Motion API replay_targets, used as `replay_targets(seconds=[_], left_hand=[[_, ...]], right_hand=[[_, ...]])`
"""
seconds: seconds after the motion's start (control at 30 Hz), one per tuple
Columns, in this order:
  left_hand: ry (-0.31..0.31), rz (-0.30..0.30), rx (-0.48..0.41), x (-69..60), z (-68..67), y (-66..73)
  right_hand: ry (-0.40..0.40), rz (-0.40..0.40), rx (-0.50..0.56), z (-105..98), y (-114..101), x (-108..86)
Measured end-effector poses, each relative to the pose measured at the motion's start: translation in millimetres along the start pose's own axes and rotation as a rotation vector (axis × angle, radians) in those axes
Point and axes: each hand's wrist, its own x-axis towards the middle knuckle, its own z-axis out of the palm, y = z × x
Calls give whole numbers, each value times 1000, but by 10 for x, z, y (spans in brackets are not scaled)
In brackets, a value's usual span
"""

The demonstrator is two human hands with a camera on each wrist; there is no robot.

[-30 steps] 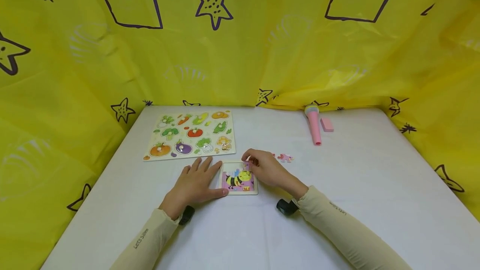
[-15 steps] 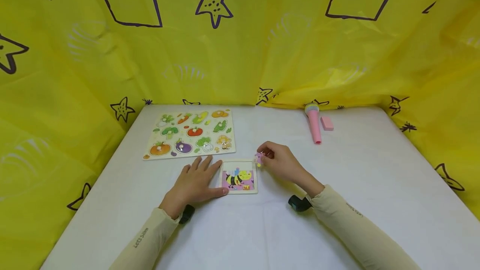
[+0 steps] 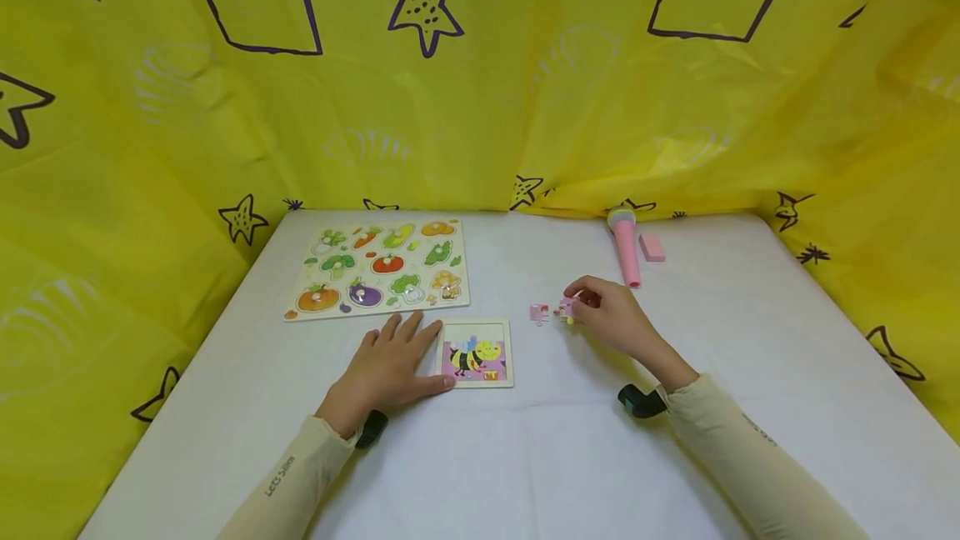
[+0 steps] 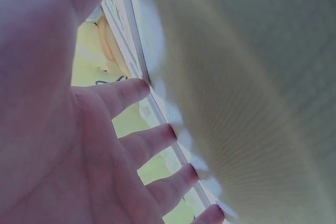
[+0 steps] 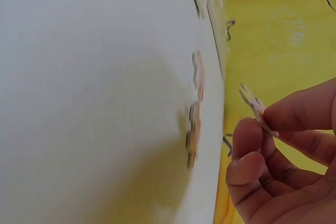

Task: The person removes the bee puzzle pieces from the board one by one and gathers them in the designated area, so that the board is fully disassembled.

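Note:
My left hand lies with fingers spread at the left side of a small framed bee jigsaw puzzle. Its thumb and index finger touch the frame. Bee pieces fill the lower part of the frame, while a pale bare strip shows along the top. Right of the frame, above the table, my right hand pinches a puzzle piece between thumb and fingers. Beneath that hand, the right wrist view shows one pinkish loose piece and another loose piece on the white table.
A vegetable peg puzzle board lies behind my left hand. Farther back on the right are a pink toy microphone and a pink block. A yellow patterned curtain surrounds the white table.
My right hand has lifted the puzzle piece from the frame's upper right corner and carried it right, over the loose pieces. My left hand has stayed in place.

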Motion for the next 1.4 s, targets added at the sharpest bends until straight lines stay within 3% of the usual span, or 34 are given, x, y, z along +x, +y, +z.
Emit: replay_targets(seconds=[0.3,0.63,1.4], left_hand=[[-7,-9,5,12,21,-13],[-5,-7,3,-13,20,8],[8,3,8,-1,-11,1]], right_hand=[[3,80,-43,-175,215,-2],[-26,167,-97,-217,306,12],[-93,183,-115,-296,349,78]])
